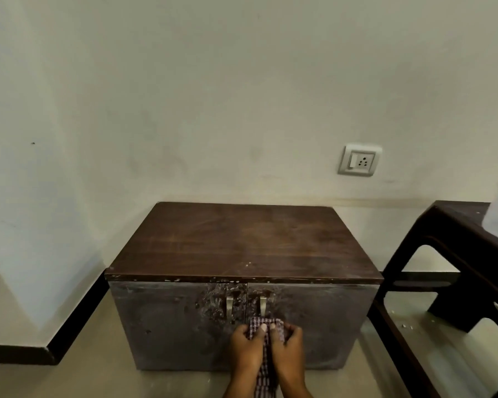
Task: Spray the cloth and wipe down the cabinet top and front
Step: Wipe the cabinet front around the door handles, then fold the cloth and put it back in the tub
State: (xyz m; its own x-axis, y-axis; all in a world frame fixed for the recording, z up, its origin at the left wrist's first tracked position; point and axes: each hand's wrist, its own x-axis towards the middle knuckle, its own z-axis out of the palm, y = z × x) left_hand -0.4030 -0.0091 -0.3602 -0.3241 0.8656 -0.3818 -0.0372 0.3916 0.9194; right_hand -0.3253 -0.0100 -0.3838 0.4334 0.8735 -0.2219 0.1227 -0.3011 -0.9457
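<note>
A low cabinet stands against the wall, with a dark brown wooden top (242, 242) and a dull grey front (161, 320) of two doors. Each door has a metal handle (230, 307) near the middle seam. The front is smeared and spotted around the handles. A checked red-and-white cloth (263, 369) is held bunched in front of the right door, just below its handle. My left hand (246, 350) and my right hand (288, 351) both grip the cloth, side by side, and its tail hangs down between my wrists. No spray bottle is in view.
A dark wooden chair frame (454, 282) stands close to the cabinet's right side. A wall socket with a switch (359, 160) is above and right of the cabinet. A black skirting (78, 314) runs along the wall on the left. The floor is pale tile.
</note>
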